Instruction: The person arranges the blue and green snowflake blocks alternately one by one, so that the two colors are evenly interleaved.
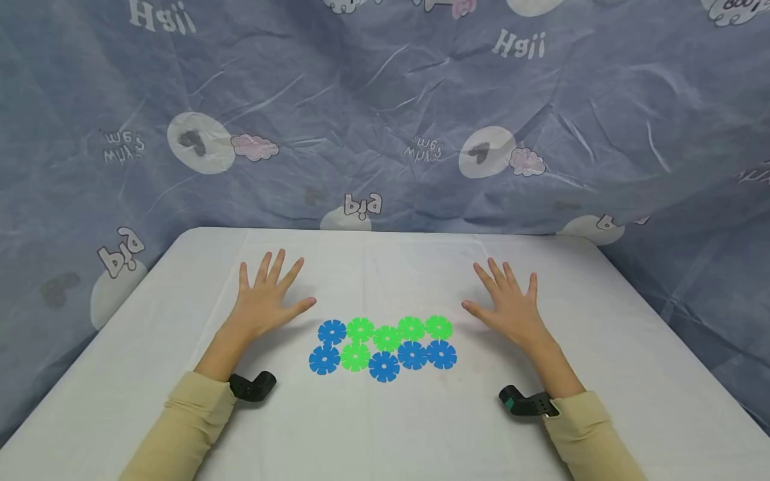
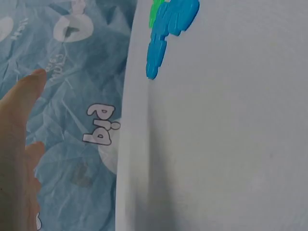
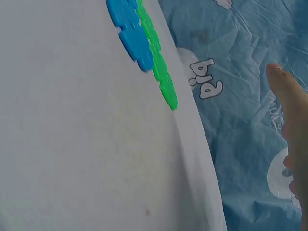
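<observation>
Several flat, notched plastic discs shaped like snowflakes lie together in two uneven rows on the white table, among them a green disc (image 1: 355, 357) and a blue disc (image 1: 383, 367). To their left my left hand (image 1: 261, 307) is spread above the table, holding nothing. On the other side my right hand (image 1: 511, 308) is likewise spread, fingers apart, touching none of the discs. In the left wrist view blue discs (image 2: 159, 43) show at the top, with the left thumb (image 2: 29, 96) at the left edge. Green discs (image 3: 161, 72) and the right thumb (image 3: 286, 86) appear in the right wrist view.
A white cloth covers the table (image 1: 385, 434). Behind it hangs a blue-grey patterned curtain (image 1: 361, 133) that also runs down both sides. Black wrist-worn devices, one on the left (image 1: 252, 387) and one on the right (image 1: 526, 403), stick out inward from the sleeves.
</observation>
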Demonstrator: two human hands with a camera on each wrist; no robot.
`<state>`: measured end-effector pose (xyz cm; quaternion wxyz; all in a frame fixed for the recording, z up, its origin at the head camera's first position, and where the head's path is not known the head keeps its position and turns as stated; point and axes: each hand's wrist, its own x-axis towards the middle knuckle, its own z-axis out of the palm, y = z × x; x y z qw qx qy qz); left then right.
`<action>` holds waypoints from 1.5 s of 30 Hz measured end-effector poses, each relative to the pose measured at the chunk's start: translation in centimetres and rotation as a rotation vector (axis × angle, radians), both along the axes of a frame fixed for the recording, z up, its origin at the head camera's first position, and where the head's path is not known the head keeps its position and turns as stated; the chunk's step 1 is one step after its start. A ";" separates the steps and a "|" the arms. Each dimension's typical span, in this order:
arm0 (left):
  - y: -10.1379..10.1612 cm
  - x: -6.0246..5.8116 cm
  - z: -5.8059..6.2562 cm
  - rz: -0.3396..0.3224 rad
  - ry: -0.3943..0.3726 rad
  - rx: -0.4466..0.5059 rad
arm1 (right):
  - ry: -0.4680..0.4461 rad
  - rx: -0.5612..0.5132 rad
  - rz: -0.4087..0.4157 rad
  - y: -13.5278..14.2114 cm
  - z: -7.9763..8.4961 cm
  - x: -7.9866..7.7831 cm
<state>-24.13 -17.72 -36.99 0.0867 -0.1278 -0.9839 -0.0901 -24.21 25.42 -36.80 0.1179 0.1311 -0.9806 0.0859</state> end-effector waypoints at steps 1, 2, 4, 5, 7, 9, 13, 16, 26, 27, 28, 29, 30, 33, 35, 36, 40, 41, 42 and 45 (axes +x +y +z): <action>0.2 0.0 -0.1 -0.002 0.000 -0.008 | 0.005 0.007 0.011 -0.4 0.0 0.1; 0.5 0.0 -0.2 -0.005 0.002 -0.014 | 0.012 0.015 0.022 -0.9 0.1 0.1; 1.0 -0.1 -0.3 -0.017 0.007 -0.015 | 0.025 0.031 0.047 -1.8 0.1 0.3; 1.3 0.0 -0.3 -0.024 0.010 -0.017 | 0.035 0.039 0.060 -2.3 0.1 0.3; 1.8 0.0 -0.2 -0.039 0.014 -0.009 | 0.054 0.047 0.089 -3.3 0.2 0.5; 2.4 0.1 -0.1 -0.057 0.018 0.001 | 0.067 0.055 0.118 -4.3 0.2 0.6; 3.5 0.3 -0.1 -0.078 0.023 0.005 | 0.089 0.075 0.178 -6.4 0.2 0.8; 4.2 0.3 -0.3 -0.094 0.041 0.007 | 0.101 0.084 0.218 -7.8 0.1 0.9; 5.6 0.7 -1.3 -0.094 0.079 0.029 | 0.086 0.101 0.302 -12.2 -0.5 1.1; 5.7 0.8 -1.4 -0.090 0.081 0.040 | 0.090 0.101 0.314 -12.6 -0.6 1.1; 5.7 0.8 -1.4 -0.089 0.091 0.052 | 0.088 0.097 0.323 -13.0 -0.7 1.2; 5.6 0.8 -1.5 -0.090 0.094 0.067 | 0.080 0.094 0.329 -13.4 -0.8 1.2; 5.6 0.8 -1.6 -0.095 0.089 0.089 | 0.070 0.090 0.336 -13.8 -0.8 1.3; 5.3 0.6 -2.0 -0.116 0.027 0.170 | 0.006 0.033 0.348 -15.0 -1.2 1.3; 4.9 0.4 -2.3 -0.131 -0.049 0.231 | -0.058 -0.039 0.344 -15.8 -1.6 1.2; 4.7 0.3 -2.6 -0.135 -0.093 0.268 | -0.079 -0.078 0.343 -16.1 -1.9 1.2; 4.0 0.0 -3.4 -0.146 -0.221 0.421 | -0.130 -0.271 0.337 -17.0 -3.2 1.0; 3.8 0.0 -3.6 -0.151 -0.237 0.444 | -0.128 -0.311 0.336 -17.1 -3.6 0.9; 3.7 -0.1 -3.9 -0.159 -0.243 0.461 | -0.123 -0.348 0.337 -17.1 -3.9 0.9; 3.6 0.0 -4.4 -0.183 -0.253 0.475 | -0.122 -0.406 0.342 -17.0 -4.6 1.0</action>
